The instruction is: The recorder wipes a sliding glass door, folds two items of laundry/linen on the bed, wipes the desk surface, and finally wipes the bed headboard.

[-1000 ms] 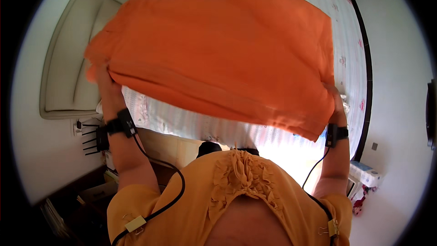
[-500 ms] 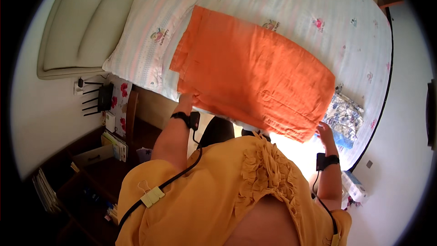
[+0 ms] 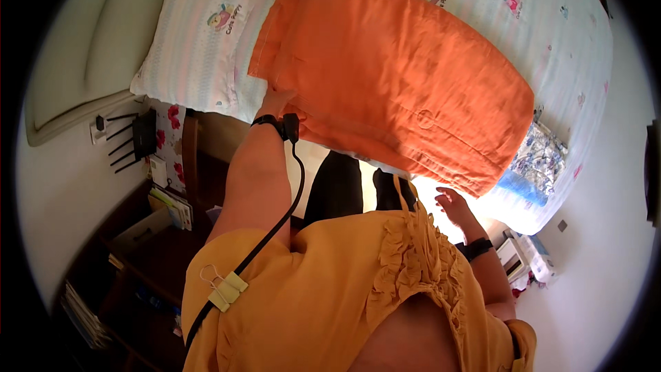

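Observation:
A large orange cloth [image 3: 385, 62] lies folded on the bed, creased, with a stitched hem along its left end. My left hand [image 3: 277, 101] is at its near left corner, fingers closed on the edge; some fingertips are hard to make out against the cloth. My right hand [image 3: 454, 205] is just off the cloth's near right edge, fingers apart and slightly bent, with nothing in them. Right of the orange cloth lies a blue and white patterned folded fabric [image 3: 540, 162].
A striped pillow [image 3: 200, 41] and a padded headboard [image 3: 62, 48] are at the left. The striped bedsheet [image 3: 578, 83] reaches past the cloth. A black router [image 3: 144, 134] hangs above a dark shelf with papers [image 3: 172, 208]. White boxes [image 3: 537, 262] stand at lower right.
My right hand has come away from the cloth's near right corner and moved left toward me. My left hand stays at the cloth's left corner. The whole view has shifted.

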A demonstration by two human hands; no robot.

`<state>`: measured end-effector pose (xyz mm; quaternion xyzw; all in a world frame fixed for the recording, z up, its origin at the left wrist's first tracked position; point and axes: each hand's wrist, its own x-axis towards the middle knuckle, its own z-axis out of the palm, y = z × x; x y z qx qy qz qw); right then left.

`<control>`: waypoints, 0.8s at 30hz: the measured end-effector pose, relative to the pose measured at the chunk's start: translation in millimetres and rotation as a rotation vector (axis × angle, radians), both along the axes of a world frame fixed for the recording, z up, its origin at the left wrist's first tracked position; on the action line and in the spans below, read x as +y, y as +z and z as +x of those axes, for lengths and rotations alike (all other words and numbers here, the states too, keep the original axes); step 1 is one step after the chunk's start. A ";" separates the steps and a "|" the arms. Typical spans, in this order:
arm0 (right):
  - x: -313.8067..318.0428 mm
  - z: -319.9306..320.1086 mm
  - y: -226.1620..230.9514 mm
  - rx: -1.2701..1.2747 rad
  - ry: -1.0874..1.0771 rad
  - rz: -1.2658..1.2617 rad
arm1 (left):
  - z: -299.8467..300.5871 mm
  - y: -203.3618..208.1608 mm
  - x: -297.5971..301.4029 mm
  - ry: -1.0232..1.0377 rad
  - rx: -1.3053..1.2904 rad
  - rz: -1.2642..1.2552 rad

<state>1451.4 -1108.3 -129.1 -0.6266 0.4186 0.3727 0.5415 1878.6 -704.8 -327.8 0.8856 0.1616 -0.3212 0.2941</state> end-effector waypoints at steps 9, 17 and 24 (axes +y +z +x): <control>-2.8 20.0 -34.0 -0.033 -0.314 0.039 | -83.4 9.9 0.8 0.311 0.291 -0.331; -134.3 -86.3 -124.7 0.094 -0.341 -0.900 | -103.6 1.8 17.4 0.556 0.511 -0.399; -151.7 -126.0 -140.2 0.103 -0.469 -0.663 | -126.2 1.5 -25.1 0.555 0.402 -0.716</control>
